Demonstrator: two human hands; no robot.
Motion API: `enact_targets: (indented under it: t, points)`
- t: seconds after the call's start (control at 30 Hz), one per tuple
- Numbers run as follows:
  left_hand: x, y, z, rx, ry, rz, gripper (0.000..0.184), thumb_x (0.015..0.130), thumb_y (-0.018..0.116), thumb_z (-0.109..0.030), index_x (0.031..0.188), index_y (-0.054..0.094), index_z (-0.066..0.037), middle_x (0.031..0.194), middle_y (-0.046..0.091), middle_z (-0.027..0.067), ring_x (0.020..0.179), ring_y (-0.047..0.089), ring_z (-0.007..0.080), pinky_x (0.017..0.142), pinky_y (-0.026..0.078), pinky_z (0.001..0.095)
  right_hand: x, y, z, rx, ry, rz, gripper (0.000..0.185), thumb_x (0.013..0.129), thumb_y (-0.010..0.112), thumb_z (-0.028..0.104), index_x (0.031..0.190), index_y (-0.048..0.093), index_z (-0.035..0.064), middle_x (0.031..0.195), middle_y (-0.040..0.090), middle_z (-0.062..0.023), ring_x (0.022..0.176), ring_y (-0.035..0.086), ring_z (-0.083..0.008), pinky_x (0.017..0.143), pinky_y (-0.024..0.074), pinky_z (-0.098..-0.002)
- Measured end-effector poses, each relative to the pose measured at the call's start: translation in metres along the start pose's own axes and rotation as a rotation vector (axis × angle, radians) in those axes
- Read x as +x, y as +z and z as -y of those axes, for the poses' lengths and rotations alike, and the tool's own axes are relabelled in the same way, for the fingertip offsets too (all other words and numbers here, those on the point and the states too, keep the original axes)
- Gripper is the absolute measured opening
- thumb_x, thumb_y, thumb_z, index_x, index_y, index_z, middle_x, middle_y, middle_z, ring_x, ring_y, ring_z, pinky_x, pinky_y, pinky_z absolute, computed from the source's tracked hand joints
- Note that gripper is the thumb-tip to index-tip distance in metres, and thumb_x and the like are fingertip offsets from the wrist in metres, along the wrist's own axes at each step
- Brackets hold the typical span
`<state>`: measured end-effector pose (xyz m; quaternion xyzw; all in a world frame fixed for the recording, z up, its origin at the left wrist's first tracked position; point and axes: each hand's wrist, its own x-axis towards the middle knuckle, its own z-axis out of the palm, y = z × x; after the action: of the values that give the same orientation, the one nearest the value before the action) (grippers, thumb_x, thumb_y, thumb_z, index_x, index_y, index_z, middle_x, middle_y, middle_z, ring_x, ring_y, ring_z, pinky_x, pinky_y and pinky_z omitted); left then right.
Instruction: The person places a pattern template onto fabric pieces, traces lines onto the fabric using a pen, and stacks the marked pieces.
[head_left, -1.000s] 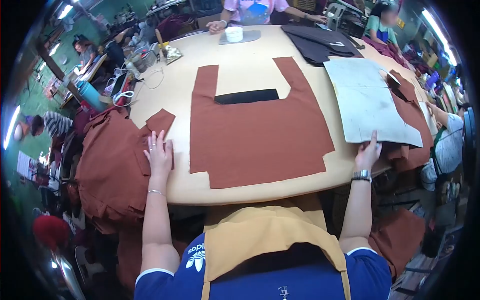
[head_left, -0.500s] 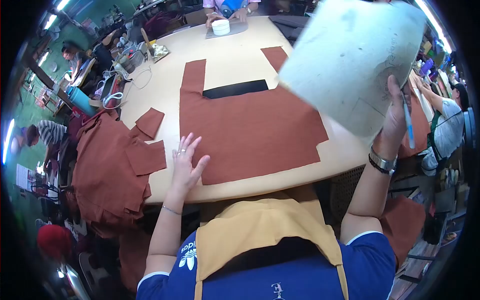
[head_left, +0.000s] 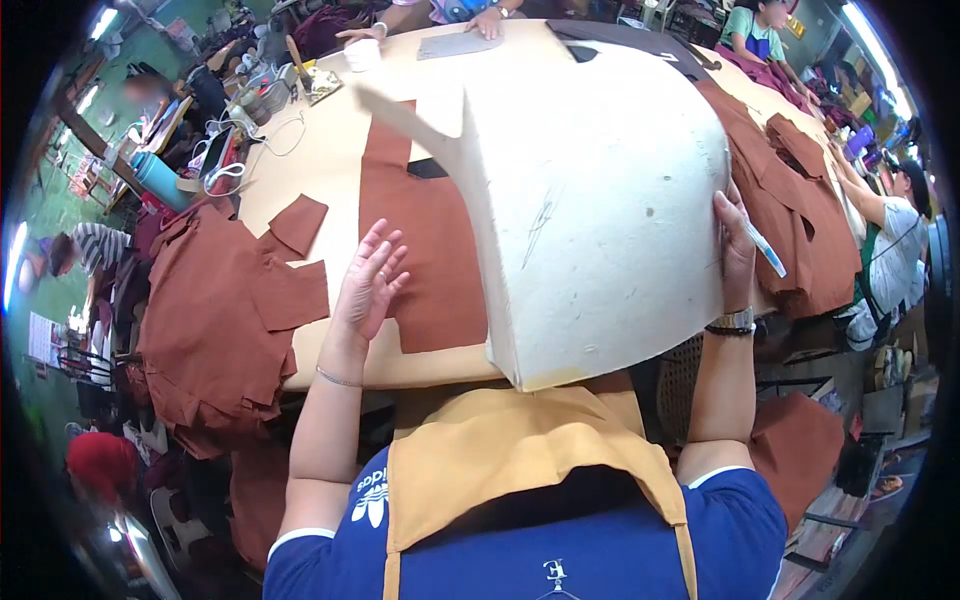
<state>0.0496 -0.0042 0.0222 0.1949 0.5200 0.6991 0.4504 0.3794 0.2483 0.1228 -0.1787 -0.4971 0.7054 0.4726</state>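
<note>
Okay, so the white card (head_left: pixel 610 210) is held up by its right edge over the brown cloth (head_left: pixel 435 270) on the tabletop (head_left: pixel 340 175), pinched in the right hand (head_left: pixel 737 245) with a pen (head_left: pixel 768 255) tucked in too. Nothing's held by the left hand (head_left: pixel 370 280), fingers loosely spread. With only one side gripped, the card could sag and the cloth be dragged crooked.

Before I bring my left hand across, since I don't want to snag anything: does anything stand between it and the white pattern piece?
Nothing visible does. The gap between the left hand and the white pattern piece looks open; the rust cloth lies below, on the table.
</note>
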Motion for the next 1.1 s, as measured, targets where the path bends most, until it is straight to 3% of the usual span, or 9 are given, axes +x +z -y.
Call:
enact_targets:
  t: [0.07,0.13,0.33,0.6,0.73,0.83,0.87,1.03,1.1]
  points:
    - [0.001,0.01,0.008,0.001,-0.087,-0.013,0.066,0.093,0.058,-0.042,0.147,0.028,-0.017,0.143,0.037,0.0081,0.131,0.038,0.0235,0.104,0.036,0.0411,-0.001,0.004,0.002,0.071,-0.053,-0.034,0.046,0.089,0.06,0.016,0.131,0.05,-0.0015,0.115,0.062,-0.0079,0.099,0.061,-0.0122,0.092,0.0454,-0.025]
    - [0.009,0.028,0.025,0.019,-0.07,0.129,0.069,0.094,0.051,-0.051,0.148,0.026,-0.017,0.151,0.027,0.0107,0.139,0.028,0.0277,0.108,0.03,0.0478,0.0,0.02,0.008,0.074,-0.027,-0.02,0.048,0.089,0.061,0.017,0.131,0.049,-0.0019,0.116,0.062,-0.0077,0.1,0.06,-0.0125,0.091,0.0462,-0.0251]
    - [0.01,0.096,0.07,-0.3,-0.268,0.397,0.06,0.096,0.05,-0.042,0.144,0.031,-0.012,0.144,0.036,0.0091,0.131,0.036,0.0241,0.105,0.034,0.0424,0.015,0.068,0.004,0.08,-0.006,0.197,0.048,0.086,0.065,0.017,0.128,0.052,-0.0013,0.112,0.063,-0.0062,0.094,0.061,-0.0109,0.085,0.0475,-0.0227]
    - [0.01,0.068,0.057,-0.491,-0.358,0.425,0.049,0.098,0.049,-0.032,0.139,0.038,-0.006,0.134,0.048,0.0068,0.121,0.047,0.0192,0.101,0.04,0.0351,0.014,0.044,0.001,0.186,0.004,0.092,0.05,0.088,0.06,0.021,0.132,0.047,-0.0004,0.116,0.061,-0.0089,0.101,0.061,-0.0147,0.088,0.049,-0.0267]
    - [0.018,0.017,0.038,-0.206,-0.039,0.086,0.042,0.098,0.051,-0.023,0.135,0.043,-0.004,0.127,0.055,0.0045,0.114,0.054,0.0166,0.097,0.045,0.0312,0.014,0.01,-0.005,0.039,0.007,0.03,0.044,0.089,0.062,0.019,0.128,0.052,0.0013,0.114,0.063,-0.0067,0.099,0.06,-0.0124,0.089,0.0474,-0.026]
    - [0.006,-0.022,0.013,0.006,0.184,-0.222,0.039,0.093,0.058,-0.007,0.129,0.046,-0.001,0.112,0.06,0.0052,0.097,0.058,0.0101,0.081,0.049,0.0213,0.024,-0.042,-0.025,-0.187,0.007,0.091,0.036,0.089,0.064,0.013,0.122,0.056,0.0024,0.113,0.064,-0.0048,0.098,0.06,-0.0103,0.089,0.0469,-0.0255]
    - [0.002,-0.033,0.01,0.097,0.225,-0.302,0.039,0.092,0.06,-0.006,0.128,0.047,0.0,0.107,0.063,0.0061,0.09,0.06,0.0091,0.076,0.049,0.0195,0.021,-0.051,-0.033,-0.28,0.065,0.025,0.037,0.086,0.069,0.013,0.12,0.058,0.0022,0.106,0.064,-0.0039,0.088,0.06,-0.0087,0.083,0.0491,-0.0245]
    - [-0.01,-0.063,0.015,0.678,0.178,-0.276,0.042,0.086,0.068,-0.01,0.123,0.054,0.005,0.085,0.062,0.002,0.071,0.056,0.0068,0.063,0.047,0.0218,0.009,-0.09,-0.094,-0.857,0.213,0.052,0.044,0.079,0.078,0.013,0.117,0.06,0.0003,0.075,0.053,0.0036,0.067,0.053,-0.006,0.059,0.0462,-0.0211]
    - [-0.008,-0.07,0.019,0.79,0.178,-0.305,0.046,0.085,0.071,-0.013,0.122,0.056,0.007,0.079,0.06,-0.0001,0.067,0.054,0.0059,0.061,0.045,0.0221,0.007,-0.091,-0.102,-0.86,0.24,-0.009,0.043,0.079,0.078,0.014,0.116,0.06,0.0,0.073,0.052,0.0038,0.066,0.052,-0.0061,0.056,0.044,-0.0213]
